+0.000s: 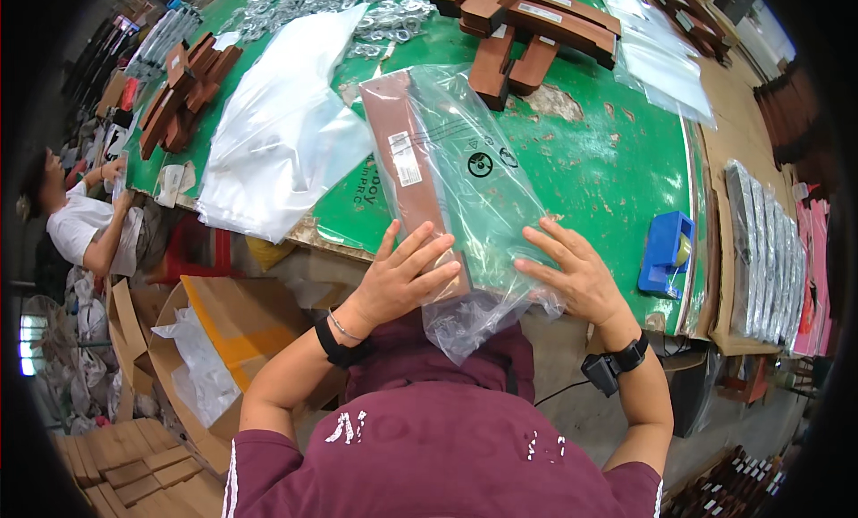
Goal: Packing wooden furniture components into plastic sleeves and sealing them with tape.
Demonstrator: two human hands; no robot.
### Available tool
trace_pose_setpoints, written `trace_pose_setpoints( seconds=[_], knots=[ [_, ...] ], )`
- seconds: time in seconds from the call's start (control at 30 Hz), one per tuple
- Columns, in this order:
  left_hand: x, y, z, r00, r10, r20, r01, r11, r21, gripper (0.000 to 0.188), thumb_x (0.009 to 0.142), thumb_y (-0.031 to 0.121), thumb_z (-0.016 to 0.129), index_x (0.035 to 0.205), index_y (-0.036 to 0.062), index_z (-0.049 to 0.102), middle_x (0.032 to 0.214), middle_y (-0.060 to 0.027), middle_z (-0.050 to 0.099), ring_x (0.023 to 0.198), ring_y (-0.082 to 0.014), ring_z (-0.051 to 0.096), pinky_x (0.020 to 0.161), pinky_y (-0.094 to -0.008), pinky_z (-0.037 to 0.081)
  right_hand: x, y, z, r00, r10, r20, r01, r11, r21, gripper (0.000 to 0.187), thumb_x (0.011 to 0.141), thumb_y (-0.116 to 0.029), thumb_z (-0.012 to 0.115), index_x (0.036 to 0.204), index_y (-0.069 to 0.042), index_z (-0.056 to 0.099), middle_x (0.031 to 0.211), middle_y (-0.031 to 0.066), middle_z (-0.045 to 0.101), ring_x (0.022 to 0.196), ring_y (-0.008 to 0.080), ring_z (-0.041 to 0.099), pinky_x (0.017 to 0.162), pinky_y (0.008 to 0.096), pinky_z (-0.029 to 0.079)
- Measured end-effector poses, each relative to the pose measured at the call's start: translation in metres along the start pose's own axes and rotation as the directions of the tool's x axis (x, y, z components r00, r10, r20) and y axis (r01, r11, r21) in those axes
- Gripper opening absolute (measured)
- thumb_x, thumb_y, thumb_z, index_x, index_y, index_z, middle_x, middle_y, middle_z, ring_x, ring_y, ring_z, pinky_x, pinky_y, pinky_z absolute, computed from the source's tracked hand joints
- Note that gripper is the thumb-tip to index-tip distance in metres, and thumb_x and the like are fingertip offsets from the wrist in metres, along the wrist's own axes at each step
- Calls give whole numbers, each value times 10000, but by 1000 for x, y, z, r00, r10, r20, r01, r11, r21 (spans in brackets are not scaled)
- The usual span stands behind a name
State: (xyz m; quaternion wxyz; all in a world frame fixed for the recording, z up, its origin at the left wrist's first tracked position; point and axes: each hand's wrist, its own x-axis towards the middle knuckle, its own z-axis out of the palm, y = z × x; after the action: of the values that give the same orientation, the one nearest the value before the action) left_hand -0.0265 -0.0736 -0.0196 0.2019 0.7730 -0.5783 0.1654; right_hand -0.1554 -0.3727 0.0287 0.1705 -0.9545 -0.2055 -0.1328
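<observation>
The brown board [391,111] is lying in a clear bag [492,214] on the green table [617,178], long axis running away leftward. The nearer left hand [390,284], fingers spread, is covering its near end; the right hand [579,272], likewise spread, is touching bag only. Thumbs hidden; grip undeterminable.

Reddish brown is covering the wooden board [420,199], whose white label [404,159] is bearing dark print. Black round symbols and lines are marking the clear plastic bag [487,201]. The tabletop [617,178] is showing bright green, mottled with beige and grey patches. The tape dispenser [660,257] is showing blue; the T-shirt [438,455] is showing maroon, with white sleeve stripes. An orange band [213,328] is crossing the tan cardboard carton [264,317].
</observation>
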Motion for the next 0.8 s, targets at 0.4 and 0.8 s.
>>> trace_pose_setpoints(
  seconds=[0.4,0.8],
  knots=[
    [4,10,0,993,-53,-102,49,998,-38,249,814,164,627,1057,216,639,1394,-93,517,1367,-353,422,1107,-657,243,92,-66,-26,924,-304,-233,338,934,119,197,776,-193,720,934,-84,677,960,40,670,982,222,659,874,393,507],
    [6,13,1,997,-49,-63,49,999,-1,334,842,239,620,1176,243,622,1381,-70,464,1339,-373,404,985,-656,418,126,-84,-36,913,-340,-227,402,844,355,176,737,-112,744,906,-82,704,835,27,656,789,204,649,723,342,505]
  ],
)
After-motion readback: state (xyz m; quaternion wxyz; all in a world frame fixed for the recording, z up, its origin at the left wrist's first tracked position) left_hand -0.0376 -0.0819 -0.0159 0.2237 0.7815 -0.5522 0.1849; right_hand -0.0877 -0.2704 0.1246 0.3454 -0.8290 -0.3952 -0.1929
